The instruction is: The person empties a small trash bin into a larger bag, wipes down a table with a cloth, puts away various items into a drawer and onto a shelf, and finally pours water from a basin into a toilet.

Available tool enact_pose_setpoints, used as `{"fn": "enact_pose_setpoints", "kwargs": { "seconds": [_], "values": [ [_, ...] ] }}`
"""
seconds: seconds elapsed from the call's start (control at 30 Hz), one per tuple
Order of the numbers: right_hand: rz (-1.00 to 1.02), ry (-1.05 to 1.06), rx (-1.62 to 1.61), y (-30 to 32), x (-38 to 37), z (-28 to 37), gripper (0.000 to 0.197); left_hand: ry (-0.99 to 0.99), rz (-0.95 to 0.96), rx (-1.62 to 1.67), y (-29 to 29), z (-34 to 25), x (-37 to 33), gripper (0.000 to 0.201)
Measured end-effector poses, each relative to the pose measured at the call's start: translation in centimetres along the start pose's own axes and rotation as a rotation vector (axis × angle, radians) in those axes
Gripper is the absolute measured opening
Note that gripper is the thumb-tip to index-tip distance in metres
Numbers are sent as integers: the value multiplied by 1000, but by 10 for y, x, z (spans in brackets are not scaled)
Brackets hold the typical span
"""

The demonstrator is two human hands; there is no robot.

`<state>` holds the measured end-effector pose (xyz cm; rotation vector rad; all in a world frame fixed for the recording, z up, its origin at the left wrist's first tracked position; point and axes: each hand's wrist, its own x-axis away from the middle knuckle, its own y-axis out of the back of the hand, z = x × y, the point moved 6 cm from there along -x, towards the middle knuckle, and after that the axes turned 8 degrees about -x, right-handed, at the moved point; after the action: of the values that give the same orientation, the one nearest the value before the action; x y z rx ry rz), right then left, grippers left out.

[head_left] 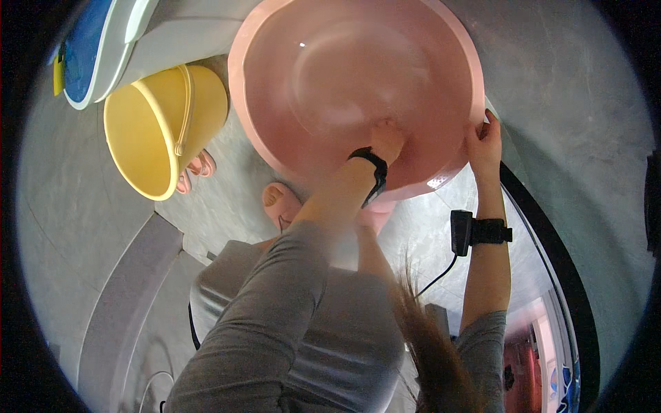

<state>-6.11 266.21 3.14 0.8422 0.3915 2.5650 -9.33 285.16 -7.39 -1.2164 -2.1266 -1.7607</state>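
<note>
Round pink plastic basin (330,76), smooth and glossy, on the grey concrete floor (592,138). Left hand (387,140) presses inside its bowl, grip unclear; right hand (484,143) clasps the near rim. Yellow plastic bucket (155,131) stands just beside it.

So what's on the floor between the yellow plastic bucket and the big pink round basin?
In the head view, a small pink slipper lies on the grey floor between the yellow plastic bucket and the big pink round basin, right against the bucket.
</note>
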Motion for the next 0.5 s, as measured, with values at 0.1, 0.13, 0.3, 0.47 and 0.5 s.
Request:
{"fn": "enact_pose_setpoints", "kwargs": {
  "seconds": [0.1, 0.13, 0.3, 0.47, 0.5],
  "values": [
    [70, 162, 306, 1, 3, -9, 62, -306, -461, 41, 27, 2, 26, 34],
    [66, 161, 306, 2, 12, -8, 62, -310, -460, 42, 38, 9, 34, 34],
    [87, 103, 329, 3, 63, 17, 61, 298, -137, 445, 104, 102, 108, 29],
    [173, 70, 328, 3, 87, 38, 56, 377, -731, -165, 122, 193, 204, 26],
    [209, 46, 308, -14, 95, 44, 56, 556, -486, 360, 65, 246, 219, 29]
  ]
}}
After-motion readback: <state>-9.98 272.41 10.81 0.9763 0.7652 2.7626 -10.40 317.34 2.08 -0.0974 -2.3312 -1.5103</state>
